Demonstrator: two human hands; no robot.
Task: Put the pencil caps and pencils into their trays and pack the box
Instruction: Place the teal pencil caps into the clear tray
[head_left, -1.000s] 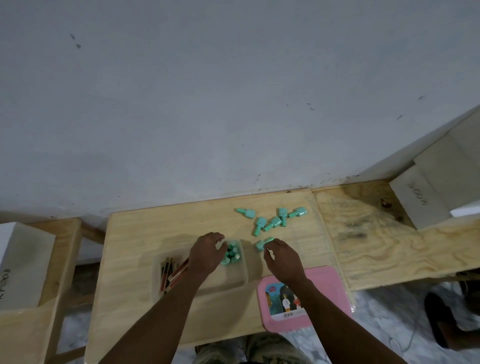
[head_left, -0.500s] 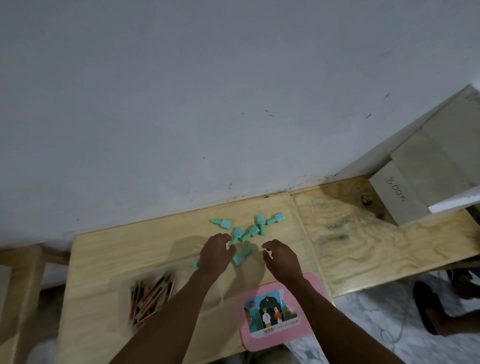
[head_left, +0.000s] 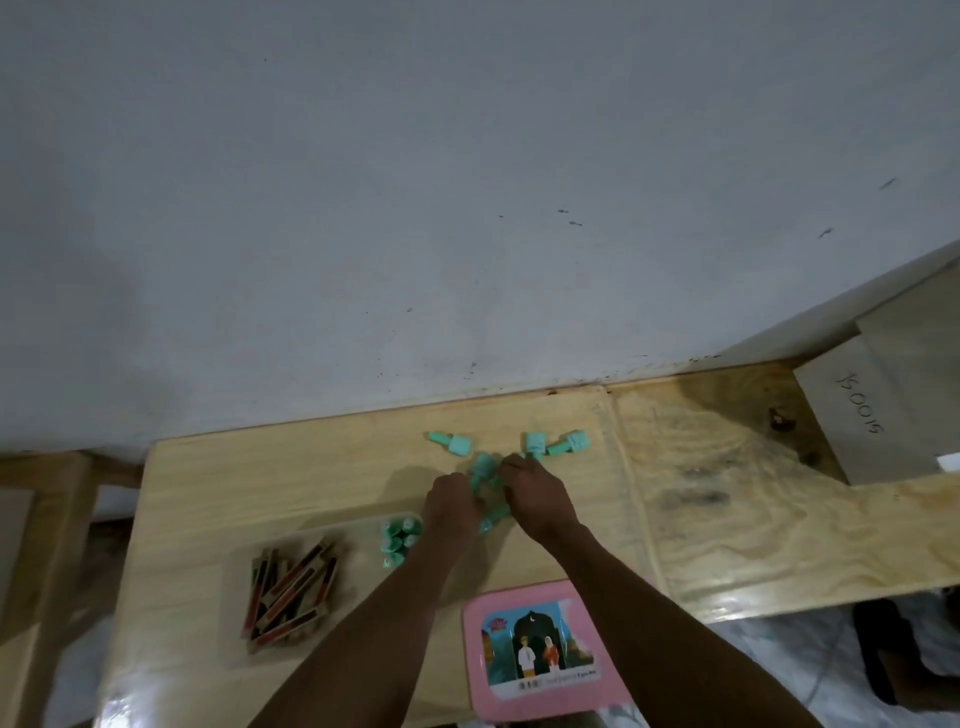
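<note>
Grey plaster wall (head_left: 467, 182), marked with small dark specks, fills the upper field; below it stands a pale wooden tabletop (head_left: 311, 467) butted against a second, darker-grained plywood bench (head_left: 753, 519) to the right.

Left on the tabletop: a clear plastic tray (head_left: 311, 587). Its left compartment holds a loose heap of red and dark short pencils (head_left: 291, 592); its right compartment holds a cluster of mint-green plastic pencil caps (head_left: 399, 535).

Centre: my left hand (head_left: 451, 506) and my right hand (head_left: 535, 496) are down on the table side by side, nearly touching, fingers curled over several loose mint-green caps (head_left: 485, 467). Whether either hand actually grips a cap, I cannot tell; the fingertips are hidden. One loose cap (head_left: 492, 516) shows between the wrists. Beyond the hands, three further caps lie apart on the wood: one to the left (head_left: 450, 442), two to the right (head_left: 558, 445).

Near edge, right of centre: a pink rectangular box lid with a printed picture of two figures (head_left: 537, 654), lying flat.

Far right: a grey cardboard carton with handwritten numbers (head_left: 857, 415) on the bench.
</note>
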